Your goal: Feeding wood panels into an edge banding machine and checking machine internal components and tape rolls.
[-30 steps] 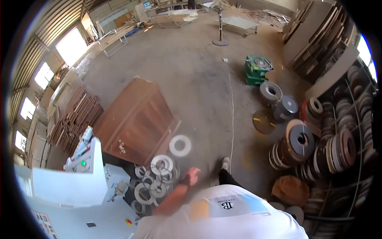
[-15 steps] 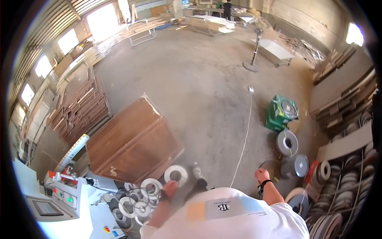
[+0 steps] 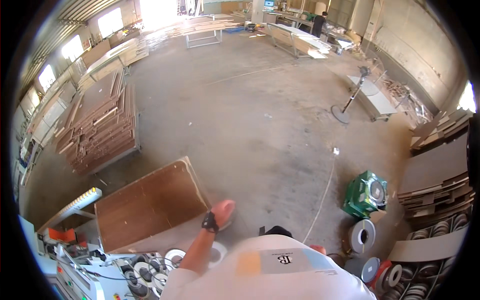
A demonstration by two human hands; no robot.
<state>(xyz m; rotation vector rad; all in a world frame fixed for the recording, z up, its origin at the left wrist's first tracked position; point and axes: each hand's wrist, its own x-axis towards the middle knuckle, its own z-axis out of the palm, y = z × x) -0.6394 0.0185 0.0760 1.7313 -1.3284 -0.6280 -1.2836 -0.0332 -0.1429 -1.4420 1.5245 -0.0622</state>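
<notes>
My left hand (image 3: 223,212) is raised in front of me, a dark band around its wrist. It is next to the right corner of a brown wooden box or cabinet (image 3: 152,205); whether it touches cannot be made out. Its fingers are smeared by motion, and nothing shows in them. Only a small part of my right hand (image 3: 318,248) shows beyond my white shirt, low on the right, its fingers hidden. White ring-shaped rolls (image 3: 175,257) lie on the floor below my left forearm.
A machine (image 3: 65,270) with an inclined arm stands at near left. Stacked brown boards (image 3: 102,125) lie beyond. On the right are a green box (image 3: 365,194), a grey roll (image 3: 362,236) and racked rolls. A white cable (image 3: 325,195) crosses the floor. A person (image 3: 318,25) stands far back.
The view has tilted up and shifted left, so the far room shows more and the box sits lower. My left hand has swung forward; my right hand has dropped back, mostly out of sight.
</notes>
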